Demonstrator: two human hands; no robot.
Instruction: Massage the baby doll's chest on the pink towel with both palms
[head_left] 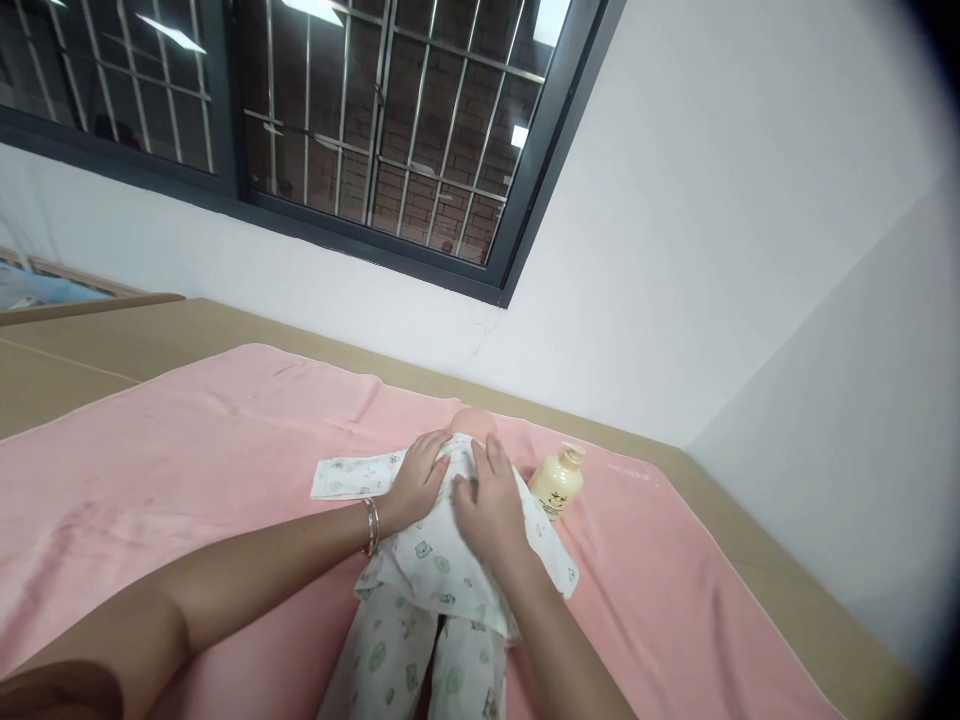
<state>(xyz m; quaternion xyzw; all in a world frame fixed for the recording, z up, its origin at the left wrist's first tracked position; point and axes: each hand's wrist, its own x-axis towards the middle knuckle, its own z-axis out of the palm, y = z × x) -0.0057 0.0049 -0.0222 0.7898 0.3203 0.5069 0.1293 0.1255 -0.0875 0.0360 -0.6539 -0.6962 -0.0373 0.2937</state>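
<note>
The white wall (712, 200) filled most of your view, with a tan surface (82, 375) below it and a pink cloth (247, 440) spread on top. What looked like a doll (450, 575) lay on the cloth directly beneath your hands, its long axis running away from you, head at the far end. Its printed trousers (390, 650) pointed towards you. Its shirt (424, 540) had one sleeve straight out to your left, the other slanting back towards you on the right. Your left hand (412, 485) and right hand (491, 510) rested on the upper shirt, equally near it, each on its own side. Both grips were wide, fingers extended, pinching no cloth that showed. The bottle (559, 480) stood by the right sleeve, nearer your right hand. Bangles (371, 525) circled your left wrist.
</note>
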